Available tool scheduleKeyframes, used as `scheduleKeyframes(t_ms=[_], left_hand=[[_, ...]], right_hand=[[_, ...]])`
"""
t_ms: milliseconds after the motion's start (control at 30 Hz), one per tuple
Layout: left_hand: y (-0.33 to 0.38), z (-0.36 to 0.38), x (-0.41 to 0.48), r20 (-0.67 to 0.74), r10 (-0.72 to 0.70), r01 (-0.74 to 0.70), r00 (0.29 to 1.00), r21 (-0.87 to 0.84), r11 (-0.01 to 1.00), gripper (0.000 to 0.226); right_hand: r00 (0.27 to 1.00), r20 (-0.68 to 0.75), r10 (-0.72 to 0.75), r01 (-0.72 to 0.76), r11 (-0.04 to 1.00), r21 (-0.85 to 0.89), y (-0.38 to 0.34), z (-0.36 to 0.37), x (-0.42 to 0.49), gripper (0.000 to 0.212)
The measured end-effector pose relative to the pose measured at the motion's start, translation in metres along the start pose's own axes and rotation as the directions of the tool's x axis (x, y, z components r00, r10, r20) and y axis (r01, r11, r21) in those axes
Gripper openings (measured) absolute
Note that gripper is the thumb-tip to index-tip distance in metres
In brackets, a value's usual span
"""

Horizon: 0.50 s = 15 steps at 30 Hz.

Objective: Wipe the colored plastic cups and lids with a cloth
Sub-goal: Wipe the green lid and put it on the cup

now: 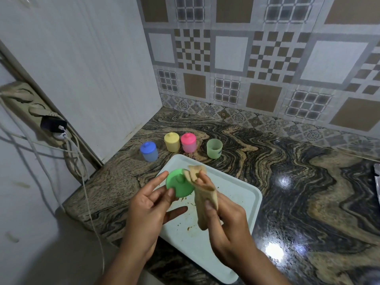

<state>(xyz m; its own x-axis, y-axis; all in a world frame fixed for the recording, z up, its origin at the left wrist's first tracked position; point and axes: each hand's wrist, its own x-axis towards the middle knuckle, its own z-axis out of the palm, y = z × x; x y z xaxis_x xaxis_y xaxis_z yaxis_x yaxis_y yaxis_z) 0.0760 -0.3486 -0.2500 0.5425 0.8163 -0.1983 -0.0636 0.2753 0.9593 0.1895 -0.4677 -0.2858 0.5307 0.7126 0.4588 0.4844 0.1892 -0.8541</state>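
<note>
So the green lid (183, 189) is up in the air over the near-left part of the white tray (242, 194), knob side facing the camera. The left hand (150, 204) has it pinched by the edge, thumb on the upper left rim and a fingertip pressed on the lower face, with the other fingers spread loose underneath. Right beside it, the right hand (224, 219) is wrapped around a beige cloth (205, 202): the thumb clamps it against the fingers, and the bunched top end is touching the lid's right edge near the knob. The rest of the cloth hangs down out of the fist.

The tray has brownish smears and specks on it, mostly under the hands. Behind it, on the swirly marble-look counter (287, 171), there's a loose row of cups: the blue cup (149, 152) on the left, then the yellow cup (172, 142) and the pink cup (188, 143) almost touching each other, all three with matching lids on. The green cup (214, 148) stands a bit apart on the right, and it's open on top.

Further out, a power strip (30, 108) is mounted on the left wall with chargers plugged in and cables trailing down, and there's a patterned tiled wall (257, 58) at the back
</note>
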Motion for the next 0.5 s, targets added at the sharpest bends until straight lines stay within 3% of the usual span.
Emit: scheduleKeyframes(t_ms=[67,133,367,500], left_hand=[[0.003,0.0,0.0,0.021,-0.015,0.015,1.0,-0.001,1.0,0.042],[0.005,0.001,-0.001,0.061,-0.016,0.015,0.998,0.015,1.0,0.042],[0.005,-0.002,-0.005,0.126,-0.033,0.032,0.992,0.007,0.999,0.039],[0.005,-0.006,-0.002,0.125,-0.048,0.052,0.991,-0.029,0.998,0.039]], right_hand=[[0.987,0.056,-0.149,0.153,0.986,-0.071,0.001,0.005,-0.003,0.043],[0.975,0.092,-0.201,0.211,0.971,-0.113,0.008,0.01,-0.003,0.044],[0.989,0.008,-0.148,0.147,0.974,-0.173,0.025,0.003,0.01,0.048],[0.997,-0.07,-0.012,0.0,0.984,-0.178,0.026,-0.006,0.017,0.034]])
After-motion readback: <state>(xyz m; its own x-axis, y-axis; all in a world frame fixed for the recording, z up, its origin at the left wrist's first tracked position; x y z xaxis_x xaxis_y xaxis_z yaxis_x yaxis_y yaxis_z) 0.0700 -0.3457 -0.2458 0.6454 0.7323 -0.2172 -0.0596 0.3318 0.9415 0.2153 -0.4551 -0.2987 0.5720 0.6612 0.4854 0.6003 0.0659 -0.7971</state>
